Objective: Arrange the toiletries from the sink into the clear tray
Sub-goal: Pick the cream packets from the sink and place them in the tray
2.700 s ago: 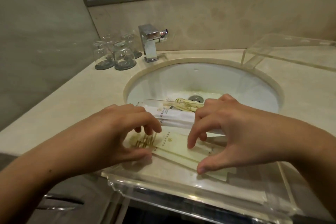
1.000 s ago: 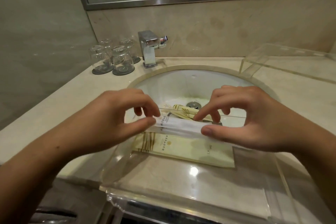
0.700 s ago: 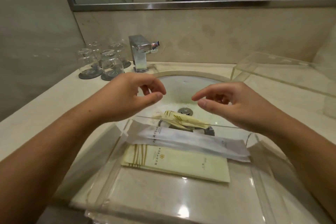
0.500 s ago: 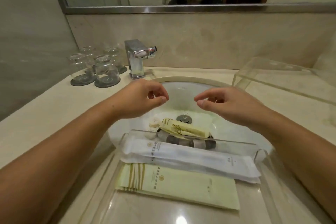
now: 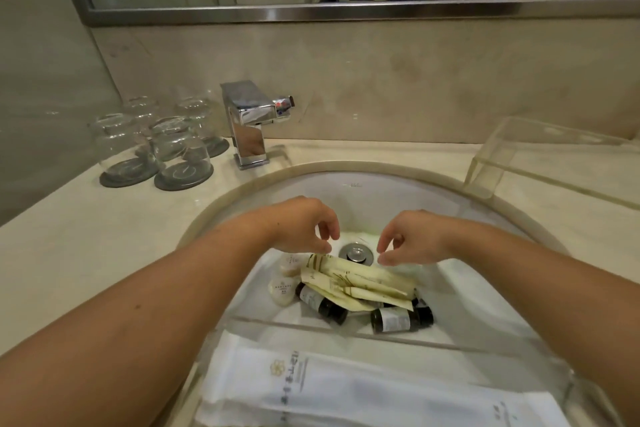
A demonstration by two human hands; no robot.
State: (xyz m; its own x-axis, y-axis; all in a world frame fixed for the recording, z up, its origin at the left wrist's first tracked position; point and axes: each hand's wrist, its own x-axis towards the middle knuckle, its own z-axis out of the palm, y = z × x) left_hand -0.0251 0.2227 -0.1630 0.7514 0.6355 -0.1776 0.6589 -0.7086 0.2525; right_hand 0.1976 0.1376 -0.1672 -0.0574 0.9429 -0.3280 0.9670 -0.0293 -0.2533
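Note:
The clear tray (image 5: 346, 331) lies across the sink's near edge with a white sachet (image 5: 363, 388) in it. In the white sink (image 5: 398, 198), cream sachets (image 5: 360, 282) lie over dark small bottles (image 5: 398, 319) (image 5: 320, 302), with round white soaps (image 5: 284, 289) to their left. My left hand (image 5: 304, 225) and my right hand (image 5: 407, 237) hover empty just above the sachets, on either side of the drain (image 5: 355, 251), fingers curled and slightly apart.
A chrome faucet (image 5: 251, 121) stands behind the basin. Several upturned glasses (image 5: 152, 142) on dark coasters sit at the back left. A second clear tray (image 5: 554, 163) rests on the counter at the right. A mirror hangs above.
Both hands let go of the white sachet, now lying in the tray, and moved forward and down into the sink above the cream sachets. The view tilted closer to the basin.

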